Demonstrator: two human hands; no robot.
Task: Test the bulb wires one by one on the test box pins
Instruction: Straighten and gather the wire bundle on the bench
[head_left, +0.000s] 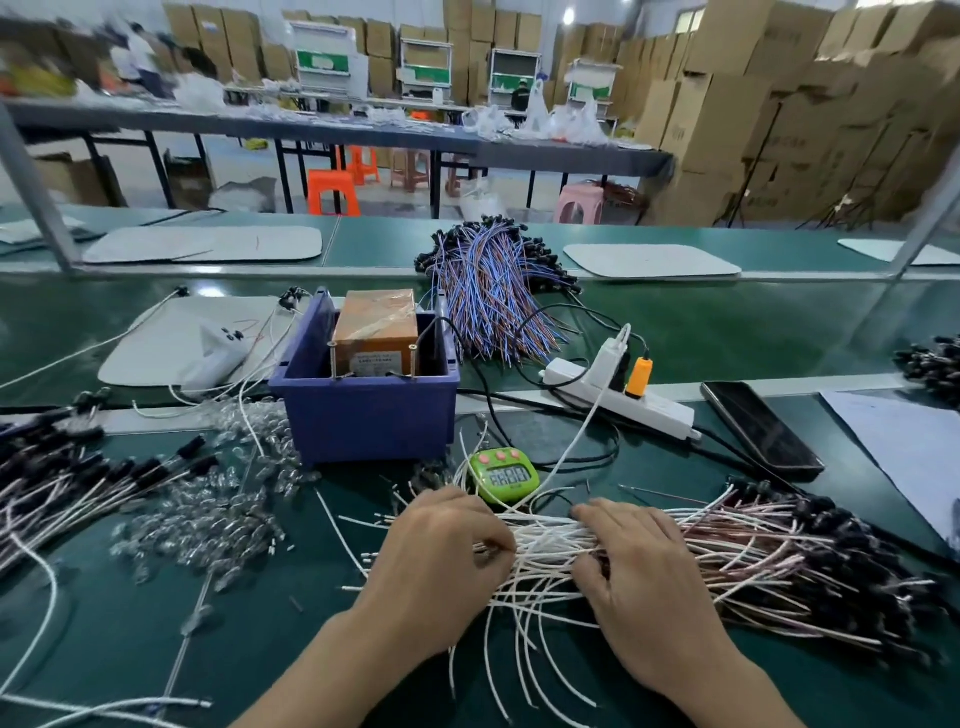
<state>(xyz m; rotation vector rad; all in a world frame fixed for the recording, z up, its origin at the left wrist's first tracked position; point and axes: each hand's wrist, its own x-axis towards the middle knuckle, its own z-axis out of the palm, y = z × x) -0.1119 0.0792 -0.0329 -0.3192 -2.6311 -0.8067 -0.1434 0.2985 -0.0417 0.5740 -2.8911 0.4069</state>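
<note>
A loose bundle of white and pink bulb wires (727, 561) with black sockets lies across the green bench in front of me. My left hand (441, 561) pinches the white wire ends at the bundle's left side. My right hand (639, 582) rests on the bundle's middle, fingers curled into the wires. Behind them stands the blue test box (363, 410), holding an orange transformer (376, 332) and two upright metal pins (332, 358). Both hands are well short of the pins.
A green timer (501, 475) sits just beyond my hands. A white power strip (623, 397) and a dark phone (761, 428) lie to the right. Clear loose bulbs (208, 519) and more socketed wires (67, 483) cover the left. Blue-brown wires (493, 291) are heaped behind the box.
</note>
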